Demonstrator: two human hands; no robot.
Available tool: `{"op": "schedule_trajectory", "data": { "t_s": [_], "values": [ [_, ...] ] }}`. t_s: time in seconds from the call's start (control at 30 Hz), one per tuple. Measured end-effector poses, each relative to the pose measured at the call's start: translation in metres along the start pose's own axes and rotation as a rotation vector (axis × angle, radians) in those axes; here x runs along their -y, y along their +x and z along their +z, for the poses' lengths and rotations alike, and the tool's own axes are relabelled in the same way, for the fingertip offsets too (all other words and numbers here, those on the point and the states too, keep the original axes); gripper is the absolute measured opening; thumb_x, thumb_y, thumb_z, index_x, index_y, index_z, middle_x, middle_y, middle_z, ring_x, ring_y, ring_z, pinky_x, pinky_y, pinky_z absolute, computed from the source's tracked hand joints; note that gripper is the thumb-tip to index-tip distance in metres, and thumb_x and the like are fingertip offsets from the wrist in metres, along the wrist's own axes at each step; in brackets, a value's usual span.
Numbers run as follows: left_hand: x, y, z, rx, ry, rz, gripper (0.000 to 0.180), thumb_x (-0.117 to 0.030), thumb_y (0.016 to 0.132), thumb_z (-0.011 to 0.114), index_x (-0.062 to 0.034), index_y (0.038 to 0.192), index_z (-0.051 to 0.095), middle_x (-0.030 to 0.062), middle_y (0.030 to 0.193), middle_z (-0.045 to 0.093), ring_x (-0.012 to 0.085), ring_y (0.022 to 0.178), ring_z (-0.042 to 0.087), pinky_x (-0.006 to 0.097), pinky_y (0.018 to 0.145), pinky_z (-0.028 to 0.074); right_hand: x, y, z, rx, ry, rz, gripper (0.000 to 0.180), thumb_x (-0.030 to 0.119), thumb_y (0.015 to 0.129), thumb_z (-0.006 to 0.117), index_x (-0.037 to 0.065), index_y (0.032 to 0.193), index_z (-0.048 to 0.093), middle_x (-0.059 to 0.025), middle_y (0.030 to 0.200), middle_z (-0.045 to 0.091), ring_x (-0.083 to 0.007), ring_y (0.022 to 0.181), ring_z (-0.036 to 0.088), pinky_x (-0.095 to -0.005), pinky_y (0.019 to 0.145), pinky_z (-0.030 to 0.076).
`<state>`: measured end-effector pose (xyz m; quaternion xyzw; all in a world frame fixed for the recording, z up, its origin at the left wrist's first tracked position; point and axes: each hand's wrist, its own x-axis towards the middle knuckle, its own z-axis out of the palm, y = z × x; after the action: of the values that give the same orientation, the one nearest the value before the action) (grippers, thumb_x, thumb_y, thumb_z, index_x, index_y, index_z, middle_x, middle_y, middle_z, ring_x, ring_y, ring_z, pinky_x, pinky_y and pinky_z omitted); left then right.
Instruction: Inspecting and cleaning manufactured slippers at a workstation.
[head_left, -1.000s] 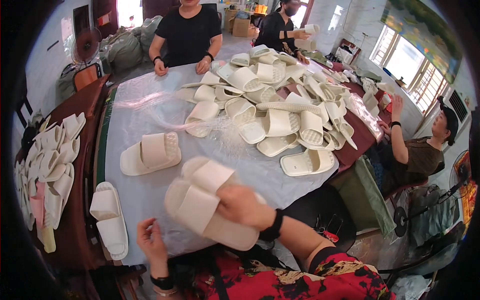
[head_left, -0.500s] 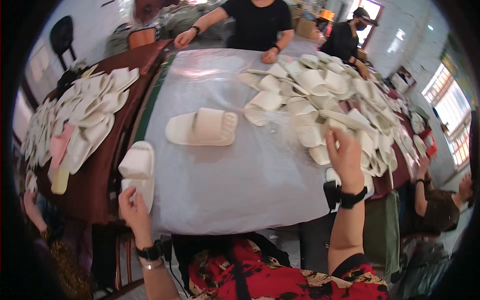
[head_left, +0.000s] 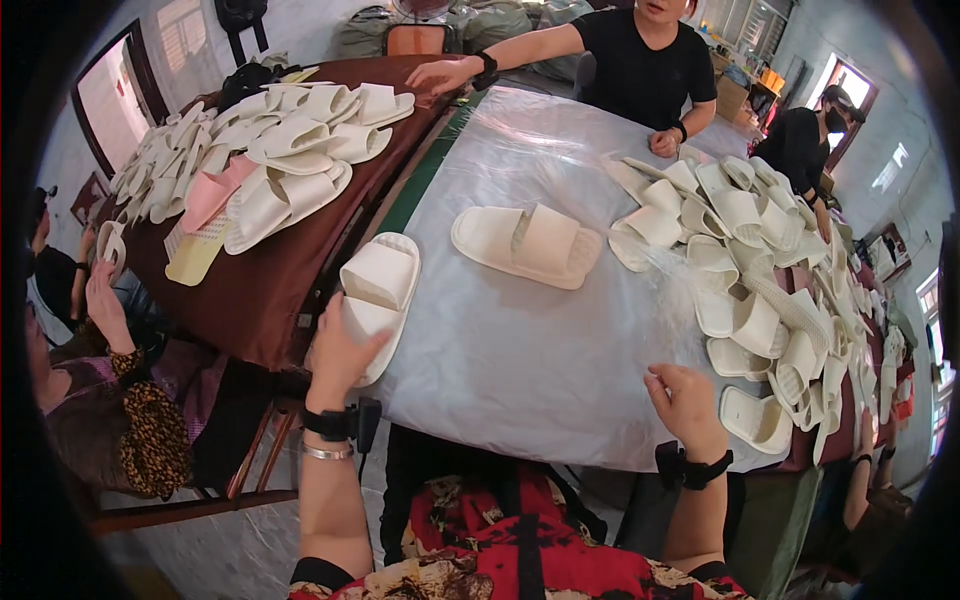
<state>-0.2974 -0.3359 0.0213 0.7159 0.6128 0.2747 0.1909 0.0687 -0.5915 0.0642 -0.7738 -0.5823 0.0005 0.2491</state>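
My left hand is at the heel of a white slipper on the table's left edge. Its thumb is spread over the insole, apart from the fingers, which lie along the slipper's outer side. Over the plastic-covered tabletop, my right hand has its fingers curled in, and nothing shows in it. A cream slipper lies flat on its side of the table's middle, its toe end pointing right. Close to my right hand, a white slipper rests at the near edge of a slipper pile.
Left of the covered table, a brown surface bears more white slippers, a pink one and a yellow sole. Across the table, a person in black stretches an arm leftward. Other people work at both sides.
My left hand has moved from beside the white slipper's heel onto it, thumb spreading out. My right hand has lowered toward the near edge. The view has swung left.
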Motion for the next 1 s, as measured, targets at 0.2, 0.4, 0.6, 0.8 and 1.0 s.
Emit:
{"op": "schedule_trajectory", "data": {
  "t_s": [0.2, 0.4, 0.6, 0.8, 1.0],
  "values": [
    [-0.016, -0.028, 0.005, 0.031, 0.055, 0.117, 0.106, -0.025, 0.057, 0.083, -0.0059, 0.144, 0.025, 0.0234, 0.127, 0.046, 0.0409, 0.116, 0.047, 0.046, 0.097, 0.042, 0.032, 0.005, 0.020, 0.129, 0.015, -0.139, 0.014, 0.017, 0.081, 0.066, 0.005, 0.088, 0.067, -0.0139, 0.076, 0.066, -0.0321, 0.072, 0.064, -0.0404, 0.064, 0.051],
    [-0.059, -0.090, 0.014, 0.220, -0.076, 0.569, 0.088, -0.023, 0.062, 0.078, -0.0046, 0.137, 0.037, 0.0211, 0.125, 0.048, 0.0379, 0.113, 0.048, 0.046, 0.095, 0.040, 0.072, 0.017, 0.045, 0.004, 0.066, -0.324, 0.057, 0.029, 0.076, 0.072, 0.000, 0.120, 0.052, -0.0189, 0.111, 0.059, -0.0349, 0.100, 0.057, -0.0416, 0.083, 0.049],
    [-0.091, -0.122, 0.036, 0.288, -0.057, 0.772, 0.079, -0.030, 0.063, 0.080, -0.0081, 0.131, 0.047, 0.0153, 0.127, 0.048, 0.0343, 0.117, 0.046, 0.053, 0.095, 0.035, 0.075, 0.026, 0.071, 0.036, 0.017, -0.190, 0.072, 0.032, 0.072, 0.074, -0.002, 0.128, 0.046, -0.0234, 0.123, 0.052, -0.0397, 0.110, 0.051, -0.0459, 0.095, 0.043],
    [-0.072, -0.123, 0.054, 0.271, 0.078, 0.784, 0.072, -0.031, 0.066, 0.079, -0.0152, 0.130, 0.050, 0.0166, 0.130, 0.045, 0.0355, 0.123, 0.041, 0.061, 0.094, 0.032, 0.058, 0.022, 0.043, -0.028, 0.001, -0.108, 0.060, 0.024, 0.070, 0.070, -0.001, 0.122, 0.052, -0.0241, 0.122, 0.053, -0.0405, 0.109, 0.052, -0.0458, 0.094, 0.044],
    [-0.060, -0.115, 0.067, 0.259, 0.070, 0.635, 0.062, -0.028, 0.070, 0.076, -0.0128, 0.126, 0.052, 0.0179, 0.134, 0.041, 0.0381, 0.123, 0.039, 0.064, 0.094, 0.032, 0.024, 0.018, 0.012, -0.195, -0.106, 0.085, 0.054, 0.022, 0.069, 0.069, -0.002, 0.115, 0.055, -0.0246, 0.116, 0.056, -0.0416, 0.106, 0.053, -0.0459, 0.092, 0.045]
  ]
}}
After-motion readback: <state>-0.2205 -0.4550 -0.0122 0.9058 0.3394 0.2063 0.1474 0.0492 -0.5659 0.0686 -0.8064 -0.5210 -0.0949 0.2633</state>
